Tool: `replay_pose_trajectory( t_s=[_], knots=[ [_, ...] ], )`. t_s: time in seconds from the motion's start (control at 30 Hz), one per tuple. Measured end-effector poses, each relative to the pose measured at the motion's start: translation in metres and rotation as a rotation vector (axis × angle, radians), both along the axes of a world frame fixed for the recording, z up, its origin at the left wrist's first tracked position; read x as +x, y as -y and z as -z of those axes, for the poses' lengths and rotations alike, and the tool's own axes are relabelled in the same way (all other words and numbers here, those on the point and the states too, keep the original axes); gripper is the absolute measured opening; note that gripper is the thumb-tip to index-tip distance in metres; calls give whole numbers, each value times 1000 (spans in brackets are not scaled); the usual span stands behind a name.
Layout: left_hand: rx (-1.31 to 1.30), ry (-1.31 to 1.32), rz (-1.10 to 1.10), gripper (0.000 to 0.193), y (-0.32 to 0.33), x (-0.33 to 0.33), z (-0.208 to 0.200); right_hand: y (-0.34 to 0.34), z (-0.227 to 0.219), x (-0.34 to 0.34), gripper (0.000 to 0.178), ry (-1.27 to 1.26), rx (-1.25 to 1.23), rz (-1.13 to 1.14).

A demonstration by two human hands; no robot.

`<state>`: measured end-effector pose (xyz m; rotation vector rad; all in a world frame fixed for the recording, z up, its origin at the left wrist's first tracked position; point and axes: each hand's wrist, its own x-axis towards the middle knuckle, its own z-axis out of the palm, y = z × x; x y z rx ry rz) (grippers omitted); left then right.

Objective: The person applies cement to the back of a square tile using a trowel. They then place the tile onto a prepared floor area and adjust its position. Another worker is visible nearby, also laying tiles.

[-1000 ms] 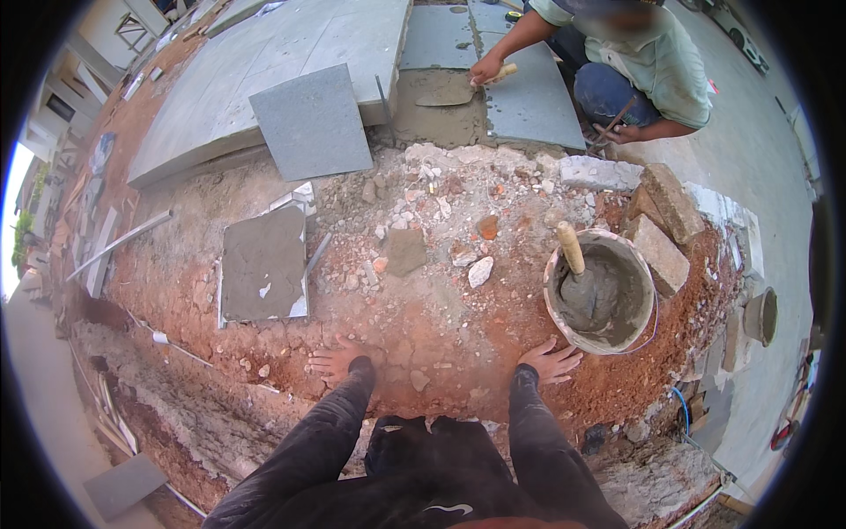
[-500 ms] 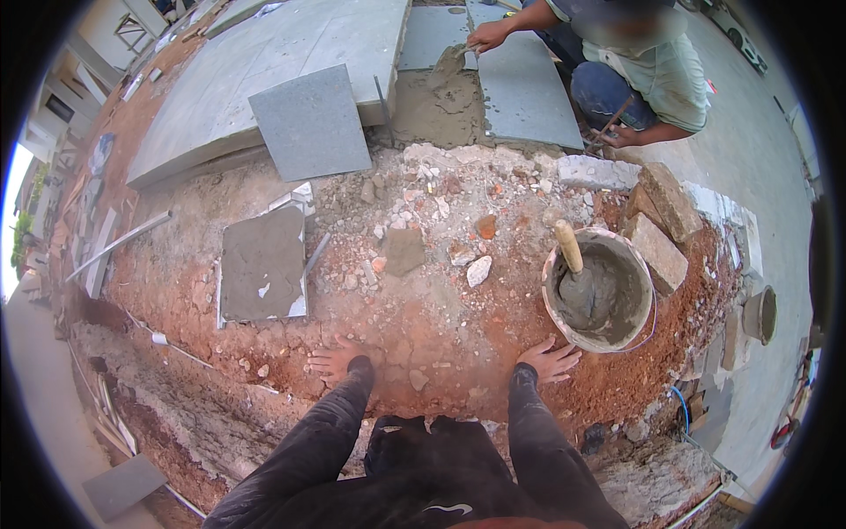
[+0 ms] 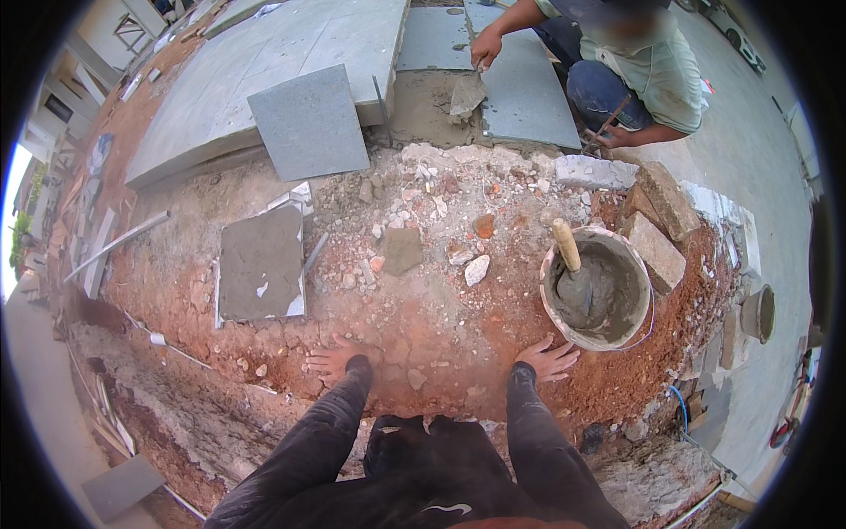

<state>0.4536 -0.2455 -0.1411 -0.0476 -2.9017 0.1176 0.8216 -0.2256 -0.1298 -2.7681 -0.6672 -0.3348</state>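
Observation:
My left hand [image 3: 332, 360] lies flat on the reddish soil with its fingers spread, holding nothing. Palm down on the same soil, my right hand [image 3: 548, 360] is open just below a bucket [image 3: 550, 304] of wet grey mortar [image 3: 608, 295]. A wooden trowel handle [image 3: 567, 245] sticks up out of that mortar. Beyond my left hand lies a square tile [image 3: 261, 264] coated with mortar. Across from me a crouching person's hand [image 3: 486, 48] works a trowel [image 3: 467, 95] over a mortar bed [image 3: 423, 110] between grey tiles.
A grey tile [image 3: 310, 123] leans against a raised slab [image 3: 264, 62]. Rubble and stones [image 3: 477, 270] cover the ground ahead. Bricks [image 3: 656, 251] stand right of the bucket, with a small pot [image 3: 758, 315] farther out. Straight bars [image 3: 119, 245] lie at left.
The other person's trowel has moved a little nearer to me and to the right over the mortar bed, its blade now broad side up. My hands stay in place.

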Motion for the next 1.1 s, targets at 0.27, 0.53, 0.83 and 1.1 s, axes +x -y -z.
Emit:
replay_pose_trajectory(
  t_s=[0.27, 0.53, 0.83, 1.1],
  knots=[
    [-12, 0, 17, 78, 3, 3, 6, 1, 1, 3, 60, 14, -3, 1],
    [9, -34, 22, 77, 5, -6, 19, 0, -1, 1, 60, 12, -1, 4],
    [-1, -41, 17, 77, 4, -5, 15, 0, -1, -1, 61, 18, -5, 9],
    [9, -29, 18, 78, 2, -3, 11, 0, 1, 1, 61, 16, 11, 15]
  ],
)
